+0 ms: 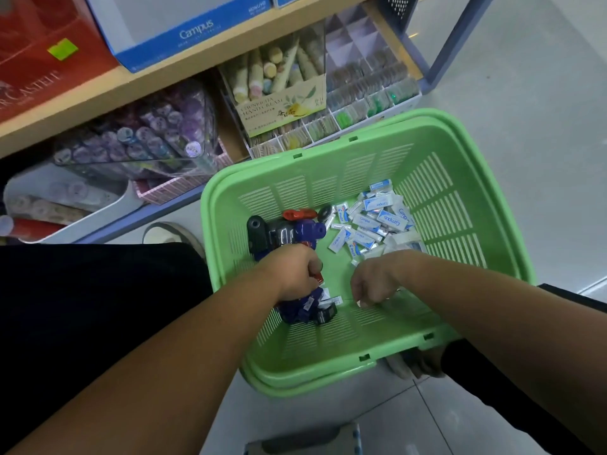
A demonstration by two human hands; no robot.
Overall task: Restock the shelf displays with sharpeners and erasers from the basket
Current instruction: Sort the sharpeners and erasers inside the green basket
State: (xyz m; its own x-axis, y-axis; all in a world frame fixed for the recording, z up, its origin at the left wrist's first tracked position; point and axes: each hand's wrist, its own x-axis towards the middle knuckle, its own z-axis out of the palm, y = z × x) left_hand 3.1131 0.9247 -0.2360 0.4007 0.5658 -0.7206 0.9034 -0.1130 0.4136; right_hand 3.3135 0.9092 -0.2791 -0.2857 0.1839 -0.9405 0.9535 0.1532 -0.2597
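A green plastic basket (460, 178) sits on the floor in front of the shelf. Inside it, on the left, lie dark blue, black and red sharpeners (289, 231), and on the right a heap of white and blue wrapped erasers (377, 221). My left hand (295, 274) is down in the basket with its fingers curled round several blue sharpeners (305, 307). To its right, my right hand (374, 284) is curled with fingertips at the basket floor near small wrapped erasers (331, 300); what it holds is hidden.
The low shelf (164, 77) behind the basket carries a hand cream display box (279, 87), a divided tray of small items (361, 103), a clear tub of purple pens (147, 139) and a Campus box (184, 31) above. My knees and shoes flank the basket on the tiled floor (525, 93).
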